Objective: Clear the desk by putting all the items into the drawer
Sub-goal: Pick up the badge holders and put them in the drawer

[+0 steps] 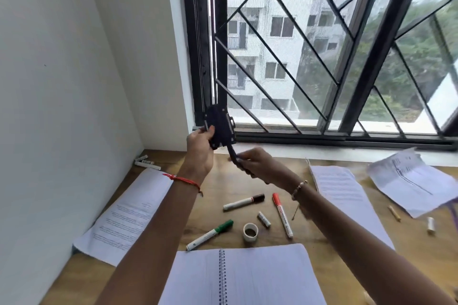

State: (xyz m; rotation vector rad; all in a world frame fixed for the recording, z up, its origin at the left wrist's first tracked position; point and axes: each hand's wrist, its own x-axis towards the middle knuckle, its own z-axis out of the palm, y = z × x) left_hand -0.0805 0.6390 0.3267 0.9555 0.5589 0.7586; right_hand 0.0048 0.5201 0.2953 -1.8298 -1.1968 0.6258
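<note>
The fingers [210, 131] of the left hand [199, 148] are pinching the 7 o'clock corner of a dark flat holder [220, 126], raised above the desk [223, 188]. The right hand [262, 166] is clenching round the holder's strap [233, 153], which is trailing toward 5 o'clock. At 6 o'clock of the hands, markers [244, 202], a tape roll [250, 231] and an open notebook [247, 277] are lying on the wood, with printed sheets [128, 213] at 3 and 8 o'clock.

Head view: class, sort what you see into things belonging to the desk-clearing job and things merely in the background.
Job: badge holder gripped by left hand, its strap pinched by right hand; green marker; red marker; brown-capped marker; tape roll; battery; spiral notebook; printed sheets; wooden desk.
Background: window grille; white wall; building outside.
</note>
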